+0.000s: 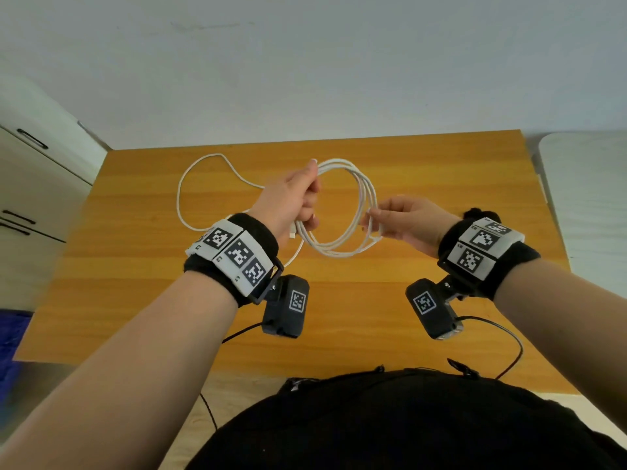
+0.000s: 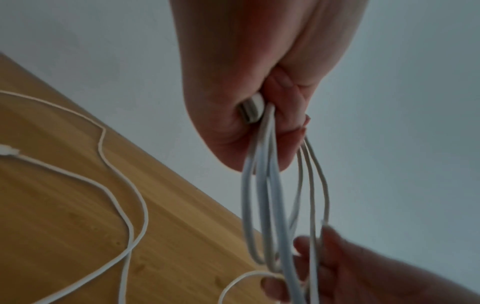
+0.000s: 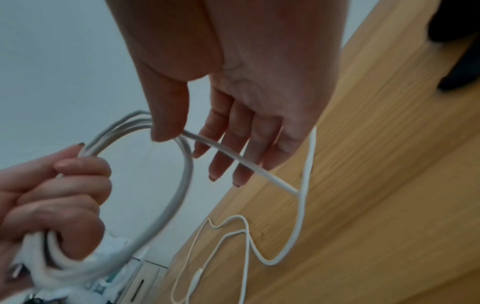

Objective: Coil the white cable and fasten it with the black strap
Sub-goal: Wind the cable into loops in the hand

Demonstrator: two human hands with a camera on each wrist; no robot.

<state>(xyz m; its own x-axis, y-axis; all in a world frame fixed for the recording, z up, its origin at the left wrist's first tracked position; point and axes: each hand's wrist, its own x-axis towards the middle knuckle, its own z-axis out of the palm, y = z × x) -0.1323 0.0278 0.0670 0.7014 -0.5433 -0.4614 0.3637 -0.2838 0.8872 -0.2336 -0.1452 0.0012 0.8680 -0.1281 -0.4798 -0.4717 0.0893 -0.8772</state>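
The white cable (image 1: 364,188) is partly wound into a coil of several loops held above the wooden table (image 1: 441,317). My left hand (image 1: 295,198) grips the coil's left side in a fist. A plug end (image 2: 250,110) sticks out of that fist beside the cable loops (image 2: 262,185). My right hand (image 1: 400,218) pinches a strand (image 3: 239,158) at the coil's right side between thumb and fingers. The uncoiled length (image 1: 183,198) lies looped on the table, ending in a small connector (image 3: 197,275). A black item (image 1: 475,212), possibly the strap, lies behind my right wrist, mostly hidden.
A white cabinet with dark handles (image 1: 34,198) stands left of the table, and a white surface (image 1: 583,198) lies on the right. Thin black cords (image 1: 509,334) hang from the wrist cameras over the table's near edge. A pale wall rises behind the table.
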